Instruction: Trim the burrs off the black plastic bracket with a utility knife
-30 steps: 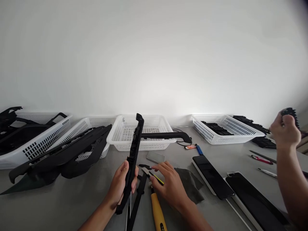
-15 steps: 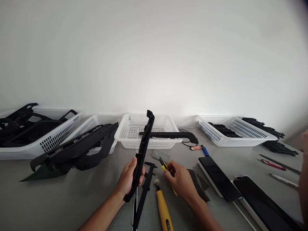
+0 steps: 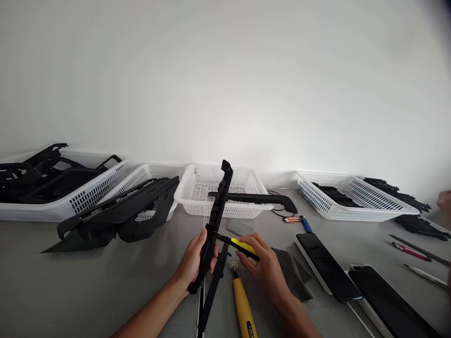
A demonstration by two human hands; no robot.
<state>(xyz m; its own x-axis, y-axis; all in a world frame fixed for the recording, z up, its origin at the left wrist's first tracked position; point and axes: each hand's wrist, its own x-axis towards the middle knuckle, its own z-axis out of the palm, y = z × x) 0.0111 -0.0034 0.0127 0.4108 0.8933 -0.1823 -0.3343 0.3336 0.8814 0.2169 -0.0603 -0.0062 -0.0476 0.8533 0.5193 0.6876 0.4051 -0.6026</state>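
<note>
While the left hand (image 3: 195,256) is closed around the lower half of a black strip (image 3: 216,211), that strip is held tilted above the tabletop (image 3: 141,291), well short of its rear edge. The right hand (image 3: 262,263) has a pinching grip on a yellow-and-black knife (image 3: 243,246), its tip directed at the strip just above the left thumb. Whether the blade touches cannot be confirmed at this angle.

Risks, in the inspector's judgement: the blade could slip along the strip and cut the left thumb or fingers, the likely cause being too much force close to the supporting hand. The strip, unsupported at both ends, could twist under pressure and be gouged.

Below, toward the front edge, lie a black caliper (image 3: 213,293) and a yellow-handled tool (image 3: 243,305); a dropped strip could strike either. A second black piece (image 3: 260,199) rests across the middle white basket (image 3: 183,196) near the rear edge, overhanging its right side; a knock might dislodge it.
</note>
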